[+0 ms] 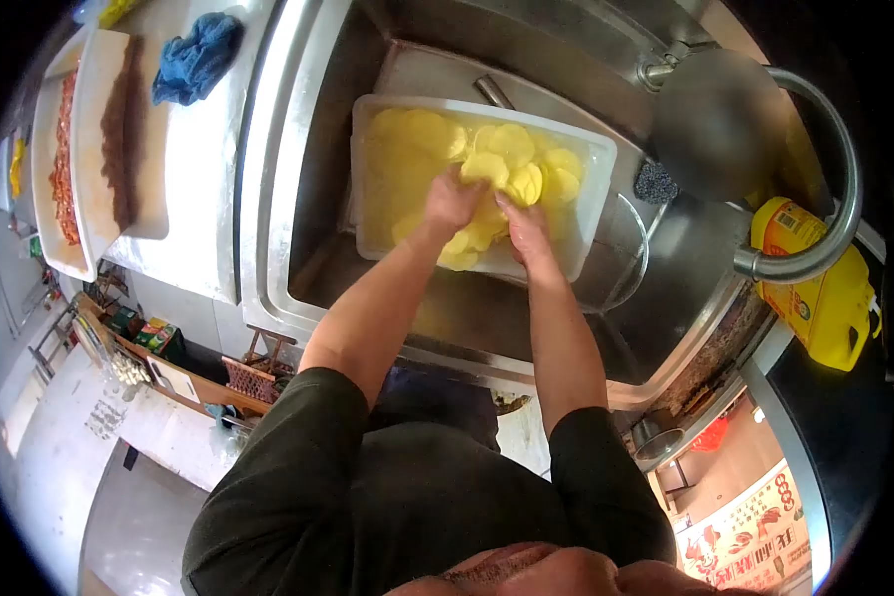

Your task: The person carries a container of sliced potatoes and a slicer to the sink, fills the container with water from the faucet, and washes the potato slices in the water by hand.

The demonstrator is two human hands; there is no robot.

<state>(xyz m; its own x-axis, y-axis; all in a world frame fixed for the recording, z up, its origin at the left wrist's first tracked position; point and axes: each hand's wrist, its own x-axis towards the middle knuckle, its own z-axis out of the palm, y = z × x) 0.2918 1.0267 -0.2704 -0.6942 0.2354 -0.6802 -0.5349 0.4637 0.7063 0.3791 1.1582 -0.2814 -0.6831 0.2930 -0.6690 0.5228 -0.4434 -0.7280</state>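
Note:
A white rectangular tub (366,199) stands inside the metal sink, filled with yellowish water and many thin round yellow slices that look like potato slices (512,144). Both of my hands reach into it, close together near the middle. My left hand (454,201) is closed around some slices, its fingertips partly hidden behind them. Just to the right, my right hand (528,228) grips a small bunch of slices, with the thumb on top and the other fingers out of sight beneath. More slices lie in the water around both hands.
The sink (313,179) surrounds the tub. A curved faucet (852,189), a dark scrubber (656,183) and a yellow jug (815,288) are on the right. On the left counter are a blue cloth (197,58) and a white tray (91,149) holding reddish food.

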